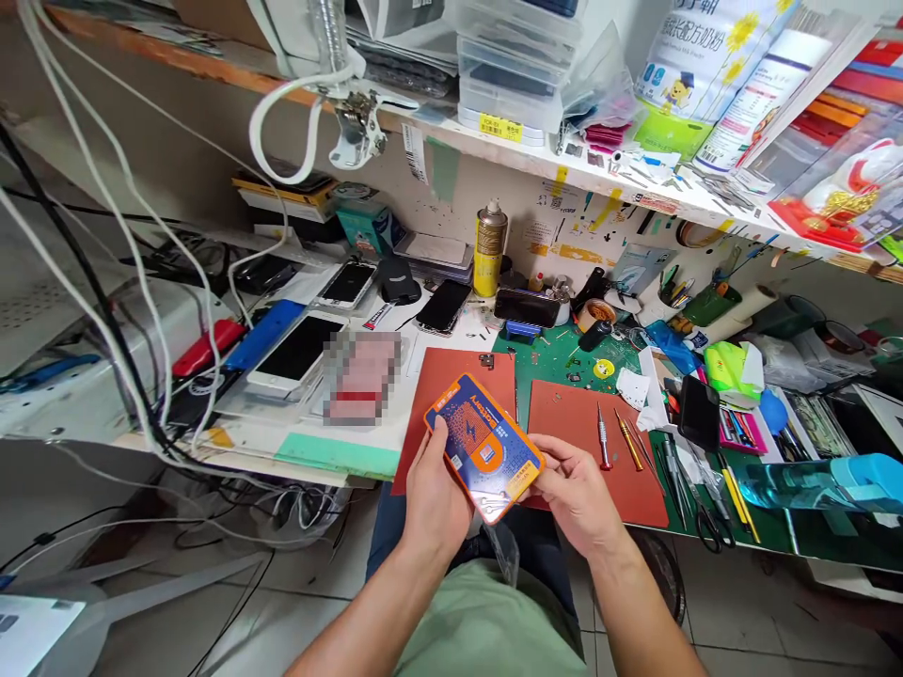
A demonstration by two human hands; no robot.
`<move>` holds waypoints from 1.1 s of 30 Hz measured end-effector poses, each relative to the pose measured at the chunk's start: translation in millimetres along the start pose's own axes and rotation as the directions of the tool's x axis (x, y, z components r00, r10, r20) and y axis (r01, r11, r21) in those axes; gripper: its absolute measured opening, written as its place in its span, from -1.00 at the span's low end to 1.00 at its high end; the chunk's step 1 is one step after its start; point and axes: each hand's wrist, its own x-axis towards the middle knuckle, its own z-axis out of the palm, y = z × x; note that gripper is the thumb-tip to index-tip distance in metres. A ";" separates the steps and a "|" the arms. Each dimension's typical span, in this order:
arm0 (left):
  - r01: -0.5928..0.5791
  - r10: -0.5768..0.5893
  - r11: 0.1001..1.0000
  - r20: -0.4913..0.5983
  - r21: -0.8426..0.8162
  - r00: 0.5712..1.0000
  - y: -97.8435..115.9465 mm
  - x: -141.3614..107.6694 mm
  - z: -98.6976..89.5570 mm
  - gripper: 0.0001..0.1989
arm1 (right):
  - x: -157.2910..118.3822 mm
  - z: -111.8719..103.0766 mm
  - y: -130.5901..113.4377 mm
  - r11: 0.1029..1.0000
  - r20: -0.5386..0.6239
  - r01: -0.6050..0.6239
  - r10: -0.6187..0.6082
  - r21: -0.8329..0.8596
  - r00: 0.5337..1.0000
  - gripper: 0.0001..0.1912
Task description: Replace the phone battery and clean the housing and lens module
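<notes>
A blue and orange battery package (469,442), printed with the word "Battery", is held tilted above the front edge of the bench. My left hand (434,489) grips its left side, thumb on the printed face. At the lower right corner, my right hand (571,489) pinches the package between thumb and fingers. Some clear plastic (502,553) hangs below it, over my lap. Behind and beside my hands lie two reddish-brown mats (568,414). On the right one rest a red-handled screwdriver (603,437) and a gold screwdriver (627,440).
Several phones, including a white one (296,353), lie on the left. A yellow spray can (489,246) stands behind. Tweezers, scissors (711,527) and a blue bottle (818,484) lie right. A loaded shelf (599,169) overhangs the bench; white cables (141,254) hang on the left.
</notes>
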 end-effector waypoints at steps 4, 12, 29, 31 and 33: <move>0.092 -0.091 0.996 -0.024 0.006 0.996 -0.2 -2.5 -0.3 -0.74 | -8.3 23.0 25.7 0.997 0.015 0.008 -0.010 0.079 1.000 -0.59; 0.213 -0.213 0.977 -0.025 0.018 0.977 -16.4 -22.1 2.4 -0.76 | -16.2 7.7 39.8 0.951 -0.126 0.185 -0.220 -0.248 0.967 -0.59; 0.294 -0.471 0.856 0.408 0.425 0.783 -12.3 -51.8 -41.6 -0.44 | 8.8 -13.3 -40.4 0.909 -0.342 0.367 -0.415 -0.198 0.843 -0.89; 0.216 -0.458 0.837 0.429 0.502 0.779 -11.7 -49.5 -45.6 -0.39 | 9.8 -11.3 -46.0 0.882 -0.339 0.416 -0.470 -0.221 0.815 -0.91; 0.159 -0.465 0.803 0.438 0.574 0.769 -10.9 -46.9 -47.9 -0.33 | 7.5 -6.9 -51.1 0.860 -0.302 0.444 -0.505 -0.251 0.809 -0.93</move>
